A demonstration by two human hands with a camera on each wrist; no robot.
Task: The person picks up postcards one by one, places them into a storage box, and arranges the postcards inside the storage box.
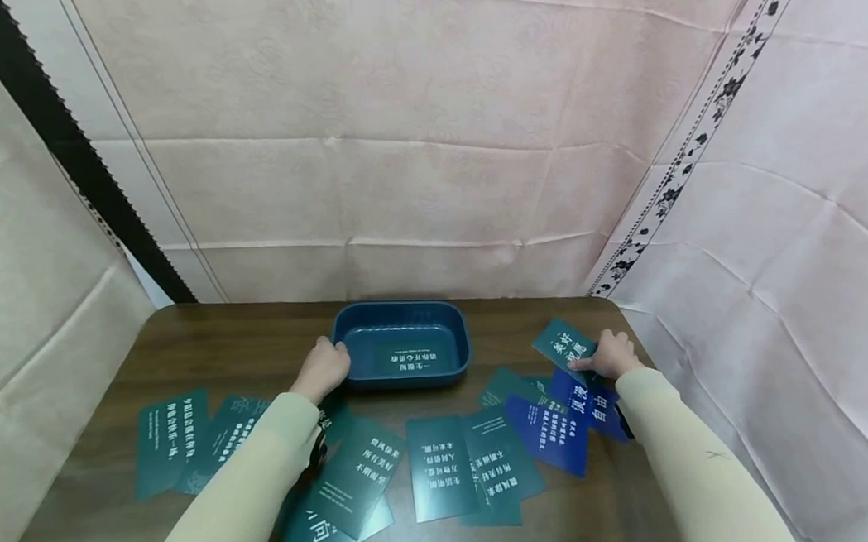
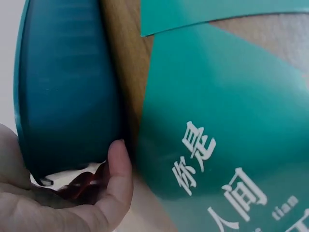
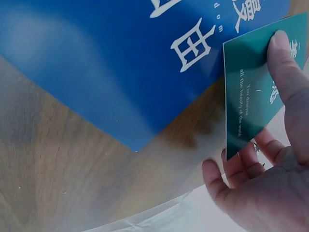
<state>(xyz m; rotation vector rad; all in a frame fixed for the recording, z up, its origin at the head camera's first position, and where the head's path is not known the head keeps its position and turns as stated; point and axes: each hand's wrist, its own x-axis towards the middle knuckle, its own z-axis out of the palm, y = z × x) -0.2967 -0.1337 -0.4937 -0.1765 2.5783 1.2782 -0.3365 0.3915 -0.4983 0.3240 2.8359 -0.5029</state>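
Observation:
My left hand (image 1: 323, 369) grips the left end of a dark blue rectangular tray (image 1: 403, 382). In the left wrist view, thumb and fingers curl round the end of the tray (image 2: 67, 87). White lettering shows on a green card (image 1: 413, 360) inside the tray. Over on the right, my right hand (image 1: 613, 354) pinches another green card (image 1: 560, 339), thumb on its printed face and fingers beneath, as the right wrist view of this card (image 3: 248, 92) shows. Blue cards (image 1: 552, 436) lie on the table just below that hand.
Overlapping green cards (image 1: 440, 469) spread across the front middle of the brown wooden table (image 1: 258, 319). More green cards (image 1: 172, 440) lie at the left, partly behind the left sleeve. Pale creased cloth (image 1: 399, 182) hangs behind the table and at both sides.

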